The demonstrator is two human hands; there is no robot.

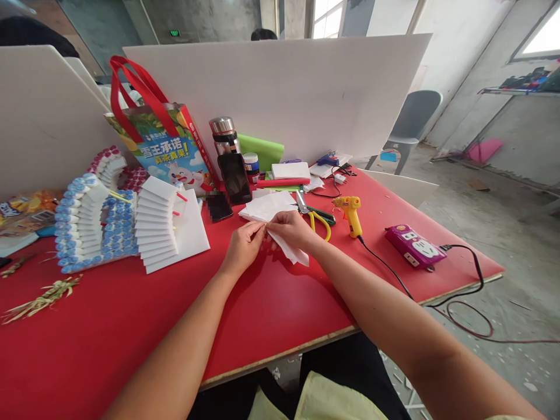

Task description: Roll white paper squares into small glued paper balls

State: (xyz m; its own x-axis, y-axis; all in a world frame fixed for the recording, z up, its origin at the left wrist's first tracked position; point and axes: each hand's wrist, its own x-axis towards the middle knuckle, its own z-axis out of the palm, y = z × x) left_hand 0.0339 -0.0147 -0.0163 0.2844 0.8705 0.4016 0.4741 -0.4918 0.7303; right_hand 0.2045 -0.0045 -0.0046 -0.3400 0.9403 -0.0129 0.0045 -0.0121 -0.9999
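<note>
Over the red table [131,315], my left hand [243,246] and my right hand [290,229] both pinch a white folded paper piece [292,251]. The fingers of both hands are closed on its upper edge, and the paper hangs down to the right below my right hand. Just behind my hands lies a small pile of white paper sheets [266,206]. Yellow-handled scissors [315,217] lie right of my right hand, and a yellow glue gun [350,213] stands further right.
A white stepped paper model with blue-capped pieces [126,224] sits at the left. Behind it are a red-handled shopping bag [164,143], a steel flask [224,135], a black phone [234,178] and a white divider board [306,93]. A purple power strip [413,246] lies right, its cable hanging off the table edge.
</note>
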